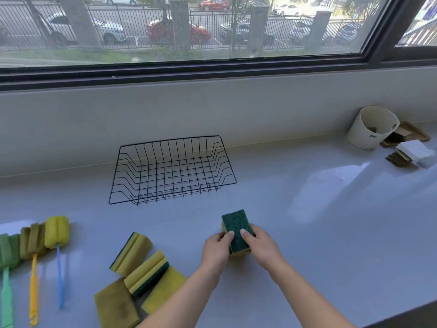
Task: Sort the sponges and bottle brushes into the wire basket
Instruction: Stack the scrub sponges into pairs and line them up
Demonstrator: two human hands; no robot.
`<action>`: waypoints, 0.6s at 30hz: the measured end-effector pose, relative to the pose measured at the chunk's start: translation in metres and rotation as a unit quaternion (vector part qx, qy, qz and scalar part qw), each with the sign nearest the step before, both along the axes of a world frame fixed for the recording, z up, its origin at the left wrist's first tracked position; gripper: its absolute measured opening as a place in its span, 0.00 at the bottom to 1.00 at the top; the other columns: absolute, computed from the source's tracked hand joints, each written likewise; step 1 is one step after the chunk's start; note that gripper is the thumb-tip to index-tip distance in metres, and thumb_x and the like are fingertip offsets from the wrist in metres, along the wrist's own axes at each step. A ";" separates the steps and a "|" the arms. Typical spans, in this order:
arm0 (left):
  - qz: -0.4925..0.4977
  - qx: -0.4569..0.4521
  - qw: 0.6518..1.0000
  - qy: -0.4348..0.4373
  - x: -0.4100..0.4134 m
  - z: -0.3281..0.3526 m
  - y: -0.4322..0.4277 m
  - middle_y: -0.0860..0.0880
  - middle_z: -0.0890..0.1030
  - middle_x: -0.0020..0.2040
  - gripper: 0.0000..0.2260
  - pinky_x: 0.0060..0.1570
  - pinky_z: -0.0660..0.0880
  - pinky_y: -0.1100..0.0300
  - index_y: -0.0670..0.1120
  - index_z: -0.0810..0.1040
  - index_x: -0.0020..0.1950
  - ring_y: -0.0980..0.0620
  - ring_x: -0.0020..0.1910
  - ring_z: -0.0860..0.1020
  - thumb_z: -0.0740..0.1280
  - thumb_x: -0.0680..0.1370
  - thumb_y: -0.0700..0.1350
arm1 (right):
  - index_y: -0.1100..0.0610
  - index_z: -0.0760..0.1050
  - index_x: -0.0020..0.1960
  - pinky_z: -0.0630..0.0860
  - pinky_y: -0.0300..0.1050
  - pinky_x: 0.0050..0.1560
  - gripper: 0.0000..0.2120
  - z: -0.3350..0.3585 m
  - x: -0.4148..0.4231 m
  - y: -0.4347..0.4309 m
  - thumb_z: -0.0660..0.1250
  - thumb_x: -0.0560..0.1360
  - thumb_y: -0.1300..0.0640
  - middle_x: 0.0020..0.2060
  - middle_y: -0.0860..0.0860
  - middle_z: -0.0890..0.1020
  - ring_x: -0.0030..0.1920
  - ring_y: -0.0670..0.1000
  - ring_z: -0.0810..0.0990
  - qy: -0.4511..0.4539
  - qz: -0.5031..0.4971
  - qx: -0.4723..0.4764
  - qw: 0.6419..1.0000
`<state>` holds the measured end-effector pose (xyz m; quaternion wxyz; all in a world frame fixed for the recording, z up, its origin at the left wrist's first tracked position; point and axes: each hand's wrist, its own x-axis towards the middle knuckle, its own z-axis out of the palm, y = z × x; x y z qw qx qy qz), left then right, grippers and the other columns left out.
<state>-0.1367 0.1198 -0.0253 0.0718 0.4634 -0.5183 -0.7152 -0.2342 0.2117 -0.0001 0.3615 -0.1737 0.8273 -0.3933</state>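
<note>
A black wire basket [172, 147] stands on the grey counter with nothing inside it. In front of it, both hands hold one yellow sponge with a green scouring top [234, 221]: my left hand [217, 250] grips its left side and my right hand [261, 245] grips its right side. Several more yellow and green sponges [142, 273] lie in a loose pile to the left of my arms. Three bottle brushes lie side by side at the far left, with a blue handle [60, 278], a yellow handle [33, 290] and a green handle [6, 301].
A white cup [369, 136] stands at the back right beside a small wooden tray [415, 132], some dark pads and a white cloth [417, 150]. A low grey wall and a window run behind the counter. The counter's front edge crosses the lower right corner.
</note>
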 end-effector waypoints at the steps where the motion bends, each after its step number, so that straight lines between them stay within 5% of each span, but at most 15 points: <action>1: 0.005 -0.001 1.000 -0.001 -0.003 0.001 -0.001 0.51 0.87 0.42 0.10 0.36 0.73 0.62 0.47 0.84 0.52 0.55 0.37 0.82 0.65 0.80 0.49 | 0.53 0.79 0.60 0.78 0.54 0.59 0.11 -0.001 -0.002 -0.002 0.61 0.83 0.52 0.53 0.50 0.85 0.54 0.52 0.83 0.006 -0.004 -0.001 1.000; 4: 0.001 0.000 1.000 -0.009 -0.008 0.000 -0.002 0.52 0.87 0.42 0.10 0.33 0.73 0.64 0.47 0.84 0.52 0.55 0.37 0.83 0.66 0.80 0.50 | 0.52 0.78 0.62 0.78 0.55 0.60 0.12 -0.003 -0.005 -0.004 0.60 0.83 0.53 0.54 0.50 0.85 0.55 0.52 0.82 0.011 -0.008 -0.001 1.000; 8: -0.023 0.021 1.000 0.000 -0.011 -0.005 -0.003 0.51 0.87 0.45 0.09 0.49 0.81 0.53 0.48 0.83 0.53 0.49 0.47 0.85 0.69 0.78 0.50 | 0.53 0.72 0.72 0.75 0.56 0.66 0.18 -0.008 -0.011 -0.002 0.60 0.84 0.52 0.64 0.51 0.81 0.63 0.53 0.79 0.008 -0.025 -0.001 1.000; 11: -0.022 0.023 0.999 -0.012 -0.010 -0.007 -0.008 0.52 0.85 0.38 0.13 0.35 0.75 0.58 0.45 0.83 0.54 0.52 0.34 0.81 0.70 0.76 0.52 | 0.52 0.73 0.72 0.76 0.56 0.65 0.17 -0.007 -0.014 -0.003 0.60 0.84 0.51 0.62 0.50 0.82 0.61 0.52 0.80 0.004 -0.035 -0.005 0.999; 13: -0.014 0.003 1.000 -0.028 -0.006 -0.008 -0.014 0.44 0.83 0.35 0.20 0.31 0.70 0.60 0.39 0.80 0.58 0.53 0.28 0.76 0.71 0.76 0.54 | 0.52 0.72 0.71 0.76 0.56 0.65 0.18 -0.007 -0.014 -0.003 0.61 0.83 0.50 0.62 0.50 0.82 0.61 0.52 0.80 0.002 -0.042 -0.008 0.999; 15: -0.031 -0.055 0.996 -0.059 0.000 -0.006 -0.019 0.38 0.82 0.51 0.24 0.40 0.76 0.56 0.42 0.76 0.65 0.46 0.42 0.82 0.70 0.76 0.56 | 0.53 0.71 0.73 0.74 0.56 0.66 0.20 -0.007 -0.014 -0.003 0.61 0.83 0.48 0.64 0.52 0.80 0.63 0.53 0.79 0.009 -0.047 -0.003 0.999; 18: -0.082 -0.175 0.976 -0.099 0.014 0.002 -0.030 0.48 0.77 0.61 0.23 0.59 0.76 0.52 0.49 0.73 0.70 0.49 0.57 0.78 0.69 0.77 0.54 | 0.54 0.70 0.74 0.73 0.54 0.67 0.22 -0.004 -0.015 -0.002 0.63 0.82 0.48 0.65 0.54 0.78 0.65 0.54 0.77 0.060 -0.048 0.003 0.997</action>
